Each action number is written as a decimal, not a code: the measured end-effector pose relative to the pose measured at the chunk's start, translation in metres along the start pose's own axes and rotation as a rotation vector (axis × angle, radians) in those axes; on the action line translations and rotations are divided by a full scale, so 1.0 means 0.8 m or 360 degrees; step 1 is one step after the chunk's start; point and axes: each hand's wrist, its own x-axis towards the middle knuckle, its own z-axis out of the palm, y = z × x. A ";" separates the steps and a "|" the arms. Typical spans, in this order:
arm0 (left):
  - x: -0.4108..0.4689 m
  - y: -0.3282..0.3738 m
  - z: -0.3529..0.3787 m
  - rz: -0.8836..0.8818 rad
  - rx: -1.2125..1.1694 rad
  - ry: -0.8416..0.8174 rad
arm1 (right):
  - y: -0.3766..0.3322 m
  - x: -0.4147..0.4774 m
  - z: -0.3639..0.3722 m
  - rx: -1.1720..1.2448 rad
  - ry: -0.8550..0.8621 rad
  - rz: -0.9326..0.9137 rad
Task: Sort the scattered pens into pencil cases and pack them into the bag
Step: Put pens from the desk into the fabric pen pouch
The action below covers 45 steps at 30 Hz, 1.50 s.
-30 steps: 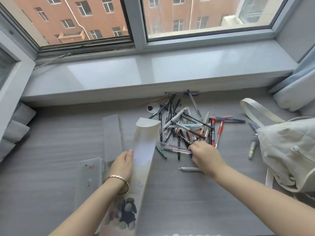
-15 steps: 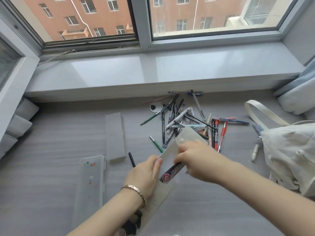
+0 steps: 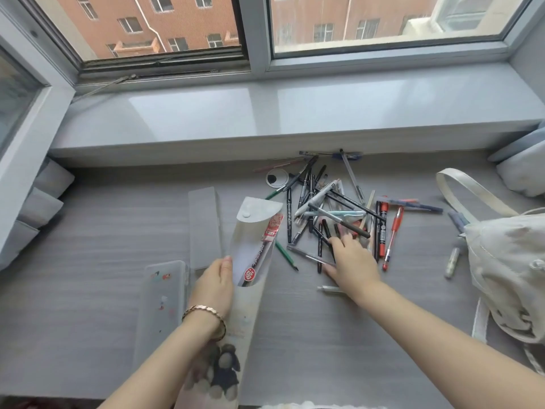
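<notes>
Frosted translucent plastic makes up the long pencil pouch (image 3: 244,305), which lies slanted across the middle of the near edge of the grey wood-grain tabletop (image 3: 88,261). Its rounded snap flap is open and points toward the far edge. The left hand (image 3: 213,286), a rose-gold bracelet (image 3: 203,311) at its wrist, grips the pouch by its left edge, thumb laid along the front. Inside the pouch mouth sits a slim red-and-white labelled pen packet (image 3: 262,249), its top poking out under the flap.

The right hand (image 3: 351,264) rests with straight, spread fingers on the near side of the scattered pile of black, grey and pale blue pens (image 3: 333,208); it has hold of nothing. The pile lies right of centre, reaching to the far edge. A red pen (image 3: 393,234) lies at the pile's right side, a dark green pencil (image 3: 286,255) between pouch and hand, and a white pen (image 3: 330,289) just beside the right wrist.

Left of the pouch lies a frosted rectangular pencil case (image 3: 205,225); nearer the near-left corner sits a clear plastic pencil box with small coloured stickers (image 3: 160,302), touching the left wrist's side. A cream canvas bag with a looped strap (image 3: 510,273) slumps at the right edge, with a small pale marker (image 3: 452,262) just beside it.
</notes>
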 end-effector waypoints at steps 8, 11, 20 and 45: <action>-0.005 -0.006 0.003 -0.0051 0.0032 -0.0008 | 0.006 -0.014 -0.015 0.0018 -0.0230 -0.0192; -0.007 -0.001 0.006 -0.0022 0.0082 -0.0093 | 0.010 -0.035 -0.051 0.0402 -0.0394 -0.0298; -0.030 0.037 0.026 0.0274 0.0323 -0.0324 | -0.015 -0.050 -0.144 -0.0104 -0.0347 -0.0766; -0.036 0.043 0.045 0.0209 0.0124 -0.0302 | -0.006 -0.083 -0.110 0.2291 -0.0108 0.0220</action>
